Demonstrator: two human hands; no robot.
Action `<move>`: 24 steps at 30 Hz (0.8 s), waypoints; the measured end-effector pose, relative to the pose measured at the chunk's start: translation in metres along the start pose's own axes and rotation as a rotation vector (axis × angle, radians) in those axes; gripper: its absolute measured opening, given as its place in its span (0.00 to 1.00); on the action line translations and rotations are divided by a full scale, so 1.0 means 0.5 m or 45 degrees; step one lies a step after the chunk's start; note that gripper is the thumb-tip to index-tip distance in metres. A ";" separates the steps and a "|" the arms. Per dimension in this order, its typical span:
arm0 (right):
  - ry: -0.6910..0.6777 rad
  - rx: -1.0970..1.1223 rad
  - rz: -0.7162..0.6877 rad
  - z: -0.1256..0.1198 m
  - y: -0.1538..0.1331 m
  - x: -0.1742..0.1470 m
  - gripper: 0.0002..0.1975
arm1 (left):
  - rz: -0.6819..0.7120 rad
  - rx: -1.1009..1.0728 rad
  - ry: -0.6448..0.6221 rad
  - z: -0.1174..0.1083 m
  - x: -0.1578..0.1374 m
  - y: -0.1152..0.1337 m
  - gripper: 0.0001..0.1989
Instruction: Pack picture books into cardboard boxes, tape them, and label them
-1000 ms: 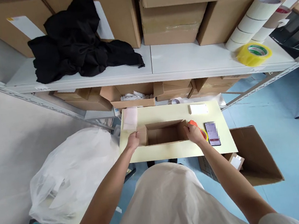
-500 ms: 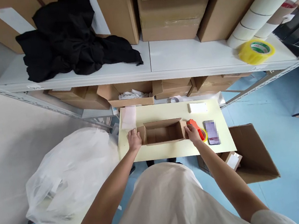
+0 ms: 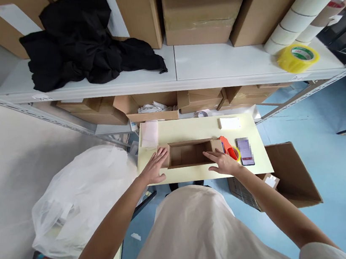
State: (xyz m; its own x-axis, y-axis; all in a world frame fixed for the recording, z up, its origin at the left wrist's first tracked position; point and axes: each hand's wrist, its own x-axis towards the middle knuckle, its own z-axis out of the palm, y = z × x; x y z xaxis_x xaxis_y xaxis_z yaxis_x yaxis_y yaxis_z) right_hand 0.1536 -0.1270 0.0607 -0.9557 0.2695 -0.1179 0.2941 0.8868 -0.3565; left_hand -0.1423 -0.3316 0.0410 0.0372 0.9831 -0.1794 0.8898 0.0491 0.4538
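A small open cardboard box (image 3: 190,152) lies on the pale yellow table (image 3: 191,173) in front of me, its inside showing from above. My left hand (image 3: 155,166) is at its left end, fingers stretched out over the left flap. At the right end, my right hand (image 3: 223,161) has its fingers spread, with the fingertips over the box's near right edge. Neither hand grips anything. Just right of the box are a red tape dispenser (image 3: 229,147) with yellow tape and a phone (image 3: 245,152).
A white stack of paper (image 3: 229,123) and a pink sheet (image 3: 150,134) lie at the table's back. A shelf (image 3: 209,63) above holds black cloth (image 3: 85,47) and yellow tape (image 3: 297,58). A large white plastic bag (image 3: 83,196) stands left; an open carton (image 3: 294,177) stands right.
Both hands have loosened from the box's end flaps and their fingers have spread. My right hand has shifted inward over the box's near right edge. The left flap now lies under my left fingers.
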 end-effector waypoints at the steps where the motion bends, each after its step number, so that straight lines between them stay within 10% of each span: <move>1: -0.013 -0.047 0.017 0.005 -0.004 0.007 0.28 | -0.017 0.043 -0.021 0.002 0.003 0.002 0.46; 8: -0.009 -0.146 -0.098 0.039 0.005 0.024 0.32 | -0.098 0.131 0.050 0.025 0.052 -0.015 0.31; 24: 0.110 -0.239 -0.234 0.128 0.019 -0.031 0.27 | -0.080 -0.097 -0.064 -0.011 0.063 -0.018 0.39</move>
State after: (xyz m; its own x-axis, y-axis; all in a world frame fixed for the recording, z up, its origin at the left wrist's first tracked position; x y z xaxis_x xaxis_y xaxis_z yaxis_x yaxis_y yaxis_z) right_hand 0.1716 -0.1468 0.0001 -0.9924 0.1218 0.0149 0.1169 0.9756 -0.1860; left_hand -0.1517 -0.3000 0.0361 0.0072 0.9677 -0.2522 0.8541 0.1253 0.5049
